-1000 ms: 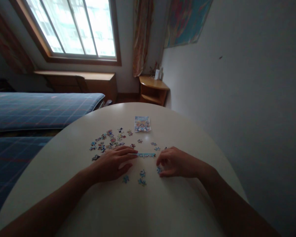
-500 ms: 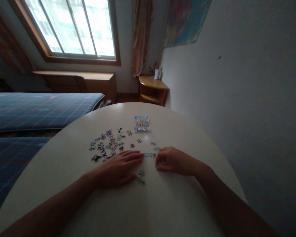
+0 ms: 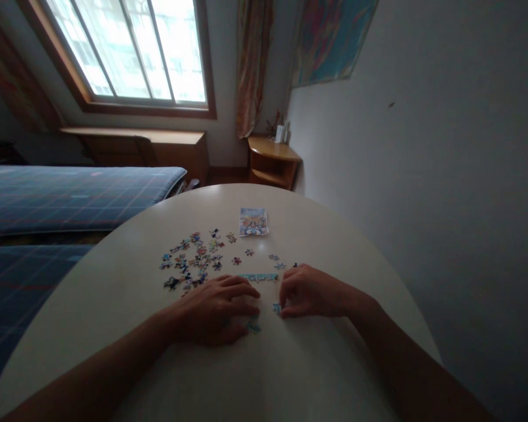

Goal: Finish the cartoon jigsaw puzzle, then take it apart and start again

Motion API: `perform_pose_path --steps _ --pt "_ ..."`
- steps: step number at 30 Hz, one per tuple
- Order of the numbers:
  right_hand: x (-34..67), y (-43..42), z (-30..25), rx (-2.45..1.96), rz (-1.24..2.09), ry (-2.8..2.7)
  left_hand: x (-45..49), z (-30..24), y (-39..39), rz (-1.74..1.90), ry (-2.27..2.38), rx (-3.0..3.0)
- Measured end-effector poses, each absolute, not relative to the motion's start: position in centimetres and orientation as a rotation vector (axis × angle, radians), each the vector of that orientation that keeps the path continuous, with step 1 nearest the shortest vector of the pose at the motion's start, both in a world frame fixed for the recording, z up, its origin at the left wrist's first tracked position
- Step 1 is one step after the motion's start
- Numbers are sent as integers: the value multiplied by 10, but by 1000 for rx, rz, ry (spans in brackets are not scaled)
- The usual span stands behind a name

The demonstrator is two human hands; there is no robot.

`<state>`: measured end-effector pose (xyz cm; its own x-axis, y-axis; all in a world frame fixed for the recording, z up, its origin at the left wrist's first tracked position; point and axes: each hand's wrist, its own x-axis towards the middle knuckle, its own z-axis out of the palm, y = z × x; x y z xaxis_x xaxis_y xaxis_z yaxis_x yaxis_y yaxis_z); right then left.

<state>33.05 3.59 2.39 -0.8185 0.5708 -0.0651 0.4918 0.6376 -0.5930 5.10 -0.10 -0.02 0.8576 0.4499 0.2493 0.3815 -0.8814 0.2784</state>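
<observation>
My left hand (image 3: 217, 308) lies flat on the round white table (image 3: 114, 305), fingers stretched over a few loose blue puzzle pieces (image 3: 253, 325). Close to its right, my right hand (image 3: 308, 291) is curled, its fingertips pinching a small blue piece (image 3: 276, 307) against the tabletop. A short joined strip of blue pieces (image 3: 259, 276) lies just beyond both hands. Further back on the left is a scatter of several loose coloured pieces (image 3: 191, 258). A small picture card (image 3: 253, 221) lies beyond them.
A plain wall runs along the table's right side. Blue checked beds (image 3: 70, 193) stand to the left, with a window (image 3: 132, 47), a wooden bench and a corner shelf (image 3: 273, 158) behind.
My left hand slid right and nearer, covering the loose blue pieces in front. My right hand went up to the strip's end, then came back down with a piece under its fingertips.
</observation>
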Motion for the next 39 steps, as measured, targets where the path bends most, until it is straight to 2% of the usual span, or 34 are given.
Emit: perform_pose_path --steps 12,22,31,39 --pt "323 35 23 -846 940 -2701 60 3 -2 439 572 2844" --pt "349 57 13 -1149 587 -2457 51 -5 2 517 674 2833" --pt "350 66 2 -1142 601 -2478 48 -7 5 443 768 2821" --pt "361 69 8 -1248 572 -2412 25 -6 21 781 948 2870"
